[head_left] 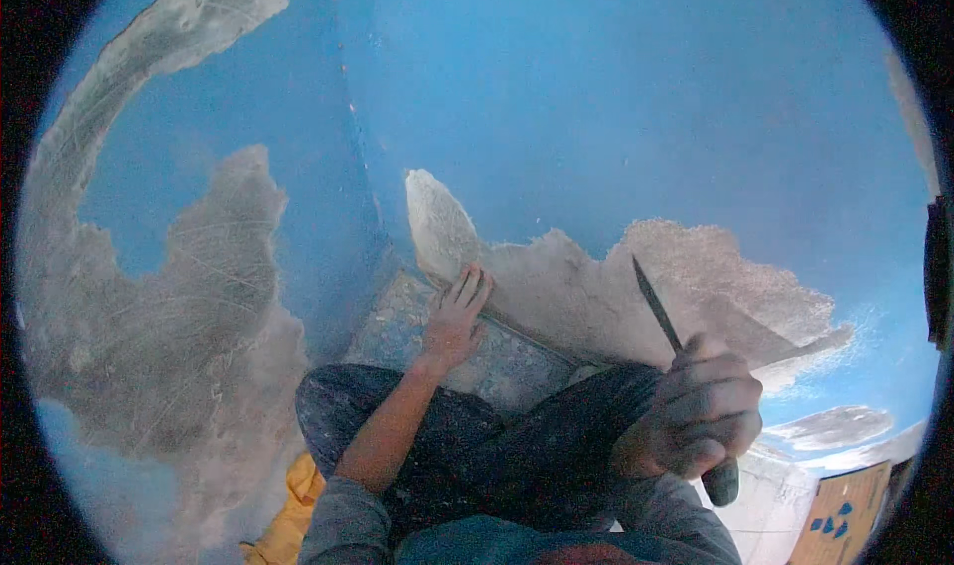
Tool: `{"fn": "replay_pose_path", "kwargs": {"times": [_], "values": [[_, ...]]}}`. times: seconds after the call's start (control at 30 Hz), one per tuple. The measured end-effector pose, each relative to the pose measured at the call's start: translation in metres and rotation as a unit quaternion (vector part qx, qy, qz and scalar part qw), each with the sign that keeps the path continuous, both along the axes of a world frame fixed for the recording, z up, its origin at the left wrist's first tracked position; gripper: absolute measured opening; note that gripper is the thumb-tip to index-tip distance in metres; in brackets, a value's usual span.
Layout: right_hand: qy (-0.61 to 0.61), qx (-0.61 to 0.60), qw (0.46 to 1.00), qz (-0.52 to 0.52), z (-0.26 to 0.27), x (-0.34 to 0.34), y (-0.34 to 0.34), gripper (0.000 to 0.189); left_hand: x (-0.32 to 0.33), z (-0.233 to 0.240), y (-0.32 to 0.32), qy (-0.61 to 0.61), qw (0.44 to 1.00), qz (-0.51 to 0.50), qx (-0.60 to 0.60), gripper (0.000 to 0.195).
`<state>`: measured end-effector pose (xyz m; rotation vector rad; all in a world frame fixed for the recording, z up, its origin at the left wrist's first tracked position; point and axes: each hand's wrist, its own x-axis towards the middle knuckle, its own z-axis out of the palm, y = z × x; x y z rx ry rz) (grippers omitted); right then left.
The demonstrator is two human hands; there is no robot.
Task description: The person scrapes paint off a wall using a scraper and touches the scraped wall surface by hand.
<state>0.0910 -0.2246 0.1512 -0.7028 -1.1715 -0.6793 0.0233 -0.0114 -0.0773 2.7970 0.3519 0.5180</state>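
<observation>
My right hand (700, 408) is closed around the dark handle of a narrow-bladed knife or similar tool (657, 305), its blade pointing up and away from me, over a bare patch. My left hand (456, 323) lies with fingers extended at the foot of the blue wall (596, 103), touching the lower edge of a grey patch (544, 282) where the blue paint is absent. A pale, leaf-shaped patch (440, 222) rises just above its fingertips. Beneath that hand is a speckled, paint-flecked floor (522, 364), beyond my crossed legs in dark trousers.
A second blue wall with large grey patches (216, 326) meets the first in a corner at left. Yellow cloth or a yellow bag (287, 520) lies beside my left knee. Cardboard with blue marks (842, 516) is at the lower right, near a white surface (775, 490).
</observation>
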Motion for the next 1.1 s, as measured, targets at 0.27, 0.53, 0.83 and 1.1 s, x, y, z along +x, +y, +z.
{"fn": "replay_pose_path", "kwargs": {"times": [0.27,0.53,0.83,1.1], "values": [[-0.041,0.009,0.999,-0.012,-0.002,-0.003,-0.011,0.037,-0.004,0.012,-0.001,-0.017,1.0,-0.007,0.003,0.088],[0.036,-0.092,0.985,-0.139,-0.007,0.014,-0.013,0.042,0.0,0.01,-0.004,0.019,0.999,0.022,0.038,0.088],[-0.133,-0.079,0.983,0.097,0.016,0.007,-0.012,0.047,-0.009,0.012,-0.003,0.035,0.998,0.021,0.054,0.091],[-0.031,-0.109,0.993,-0.032,-0.012,0.005,-0.002,0.045,-0.006,0.003,0.001,0.029,0.995,0.019,0.091,0.089]]}}
